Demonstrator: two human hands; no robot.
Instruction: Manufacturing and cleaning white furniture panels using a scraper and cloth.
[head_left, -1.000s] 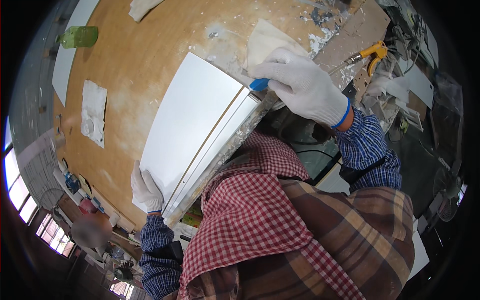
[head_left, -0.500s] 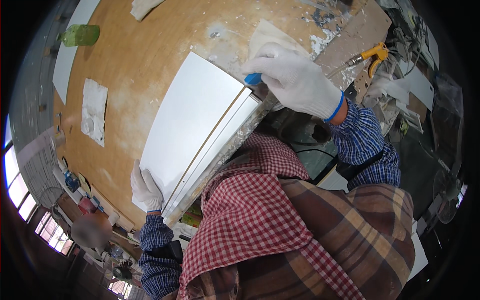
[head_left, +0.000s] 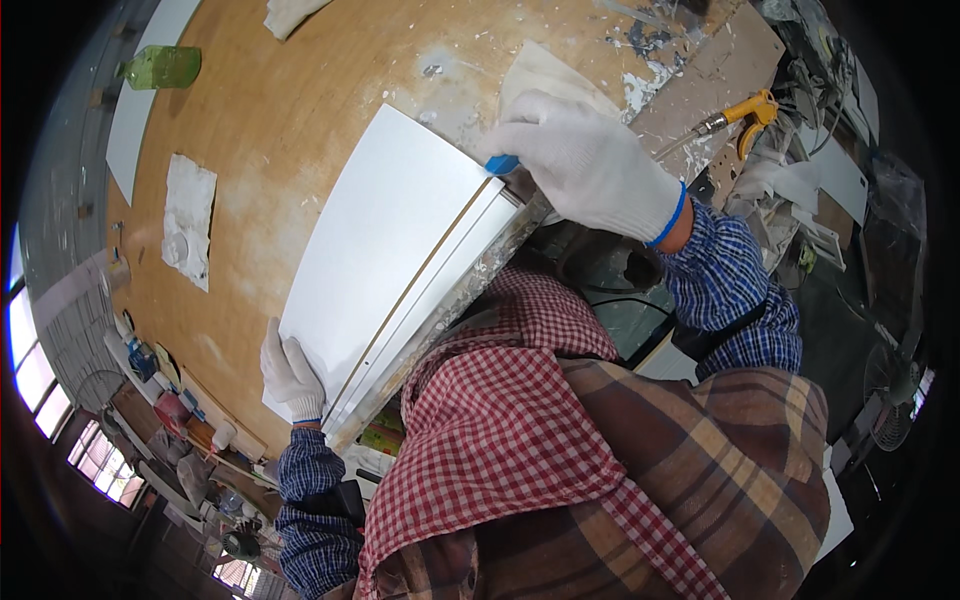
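A white panel [head_left: 390,220] lies along the table's near edge, with another white board [head_left: 430,300] beneath it and a thin brown strip [head_left: 440,241] along its near side. My right hand [head_left: 590,165], in a white knit glove with a blue cuff, is closed round a small blue piece [head_left: 502,164] whose kind I cannot make out. The blue piece meets the panel's right corner; the rest of it is hidden by the fingers. My left hand [head_left: 290,375], gloved too, rests with its fingers stretched out at the panel's left end.
A cream cloth [head_left: 545,75] lies behind my right hand. Further right are a yellow air blow gun [head_left: 745,112] and a heap of scraps [head_left: 805,190]. A white sheet [head_left: 188,220] and a green bottle [head_left: 163,67] are on the left of the wooden table [head_left: 260,170].
My right hand and the blue piece have shifted slightly left and toward me at the panel's corner. My left hand and the panel have stayed put.
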